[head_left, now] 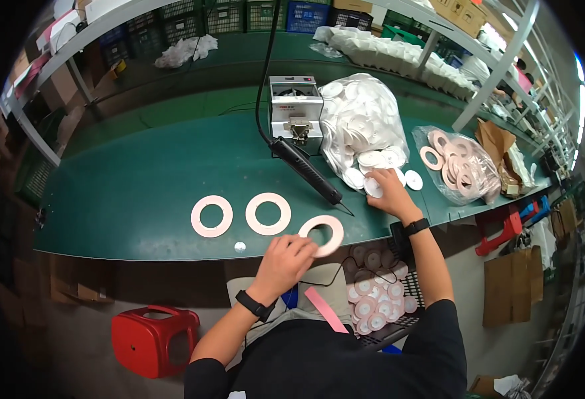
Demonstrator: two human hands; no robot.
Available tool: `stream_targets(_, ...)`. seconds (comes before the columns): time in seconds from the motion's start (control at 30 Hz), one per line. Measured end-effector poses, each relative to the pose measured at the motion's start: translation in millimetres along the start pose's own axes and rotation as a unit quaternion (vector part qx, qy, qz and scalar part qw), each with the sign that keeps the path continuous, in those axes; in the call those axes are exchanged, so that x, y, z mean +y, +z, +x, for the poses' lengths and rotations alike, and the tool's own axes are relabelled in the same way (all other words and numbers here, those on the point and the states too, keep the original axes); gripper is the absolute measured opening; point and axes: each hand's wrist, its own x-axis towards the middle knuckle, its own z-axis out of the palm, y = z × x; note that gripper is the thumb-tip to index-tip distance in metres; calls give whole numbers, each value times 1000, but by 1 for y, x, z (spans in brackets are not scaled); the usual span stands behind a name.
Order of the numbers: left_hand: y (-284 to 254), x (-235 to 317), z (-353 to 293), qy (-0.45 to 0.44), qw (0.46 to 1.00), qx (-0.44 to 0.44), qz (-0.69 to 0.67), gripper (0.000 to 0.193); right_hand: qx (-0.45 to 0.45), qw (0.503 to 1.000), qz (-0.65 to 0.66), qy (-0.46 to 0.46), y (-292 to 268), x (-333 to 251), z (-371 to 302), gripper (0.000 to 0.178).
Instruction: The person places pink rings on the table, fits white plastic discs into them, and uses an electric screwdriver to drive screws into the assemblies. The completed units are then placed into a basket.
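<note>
At the front edge of the green table, my left hand (pixel 284 263) has its fingers closed on the near rim of a pale pink ring (pixel 334 228). Two more pink rings, a left ring (pixel 199 225) and a middle ring (pixel 253 226), lie flat in a row to its left. My right hand (pixel 392 195) reaches to the mouth of a clear bag and pinches a white disc (pixel 374 188). White discs (pixel 362 136) fill that bag and spill out around my fingers. Between my hands a black electric screwdriver (pixel 306 171) lies slanted, its thin tip toward me.
A silver screw feeder (pixel 296 110) stands behind the screwdriver. On the right a clear bag of pink rings (pixel 464 169) lies beside brown paper (pixel 495 146). Below the table edge, a black crate (pixel 412 292) carries assembled discs. A red stool (pixel 153 339) stands at lower left.
</note>
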Motion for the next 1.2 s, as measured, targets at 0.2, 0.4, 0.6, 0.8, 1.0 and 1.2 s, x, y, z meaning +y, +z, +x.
stream_targets(0.2, -5, -24, 39, -155, 972, 57, -165, 22, 65, 996, 61, 6, -28, -20, -14, 65)
stream_targets(0.4, -1, -39, 66, -233, 965, -11, -122, 26, 16, 972, 235, -21, -34, -113, -41, 65)
stream_targets(0.6, -12, -23, 39, -139, 986, -83, 42, 44, -33, 977, 207, -39, 27, -129, -36, 64)
stream_targets(0.8, -12, -24, 13, -129, 987, -84, 34, 60, -30, 970, 221, -93, 30, -131, -24, 61)
stream_targets(1.0, -7, -28, 13, -127, 988, -68, 61, 71, -68, 975, 193, -90, 30, -137, -17, 60)
stream_targets(1.2, -9, -29, 15, -135, 987, -69, 51, 72, -64, 986, 149, -38, 34, -149, -19, 58)
